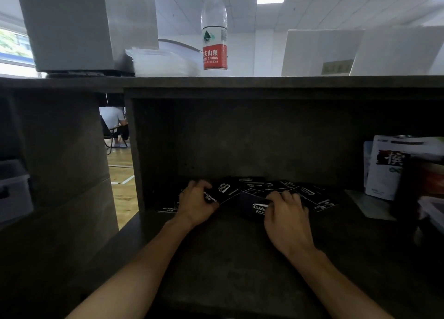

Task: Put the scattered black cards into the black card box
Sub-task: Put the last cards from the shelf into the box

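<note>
Forearms: both bare, reaching forward from the lower edge into a dark shelf recess, left one angled in from lower left, right one from lower right.
Left hand (195, 202): knuckles up, fingers curled over a few black cards (224, 190), gripping them at the left end of the spread.
Right hand (287, 213): back of hand up, fingers bent over the top edge of the black card box (253, 207), holding it; fingertips sat at its upper rim.
Black card box: stood on the shelf floor between the two hands, white lettering on its near face, just in front of the card spread.
Scattered cards: lay overlapping along the back of the recess, from left of the left hand to well right of the right hand.
Shelf floor (228, 258): dark, matt, grey-brown board, with side panel at left and back panel behind.
Right of recess: white packets (386, 167) with dark print, upright, blurred.
Left of recess: grey plastic bin (13, 191), partly cut by the edge.
Desktop above: water bottle (214, 27) with red cap and red label, upright; grey block at left.
Gap at left: a seated person (115, 126) on a chair, wooden floor beyond.
Unclear: card count, card print, whether the box stood open.
</note>
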Tool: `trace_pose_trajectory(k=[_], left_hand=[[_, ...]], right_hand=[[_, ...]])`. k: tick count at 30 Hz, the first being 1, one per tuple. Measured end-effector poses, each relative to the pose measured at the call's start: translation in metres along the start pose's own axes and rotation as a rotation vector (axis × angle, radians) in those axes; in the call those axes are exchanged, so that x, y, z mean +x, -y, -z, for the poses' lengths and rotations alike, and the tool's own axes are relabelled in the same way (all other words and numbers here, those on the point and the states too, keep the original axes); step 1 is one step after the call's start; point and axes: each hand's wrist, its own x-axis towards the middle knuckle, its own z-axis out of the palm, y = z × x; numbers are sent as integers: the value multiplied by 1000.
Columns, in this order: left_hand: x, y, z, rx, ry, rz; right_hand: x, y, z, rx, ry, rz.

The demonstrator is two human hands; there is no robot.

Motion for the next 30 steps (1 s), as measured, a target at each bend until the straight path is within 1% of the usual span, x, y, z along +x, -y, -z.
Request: trace_pose_trajectory(k=[2, 3, 12, 14, 17, 19, 22, 24, 27, 30], left_hand=[[-4, -1, 2, -147, -29, -1], [-6, -2, 3, -182, -40, 1], [-12, -12, 5, -370, -113, 149], [-11, -11, 3, -386, -106, 150], [-10, -9, 2, -412, -143, 106], [-8, -8, 2, -463, -182, 161], [-14, -16, 2, -669, -207, 299], [-25, -25, -4, -710, -141, 289], [-37, -38, -12, -663, -37, 222], [-41, -44, -12, -662, 76, 224]], right_hand=[[-1, 0, 0, 35, -13, -12], [-2, 0, 0, 42, -9, -15], [-9, -1, 2, 8, 8, 3], [-9, -1, 2, 7, 11, 1], [-8, -1, 0, 10, 10, 0], [-7, -2, -1, 13, 14, -7], [-5, -2, -3, 31, 40, -23], [-4, -2, -3, 48, 40, -29], [-4, -2, -3, 74, 29, -39], [-3, -3, -1, 94, 18, -41]])
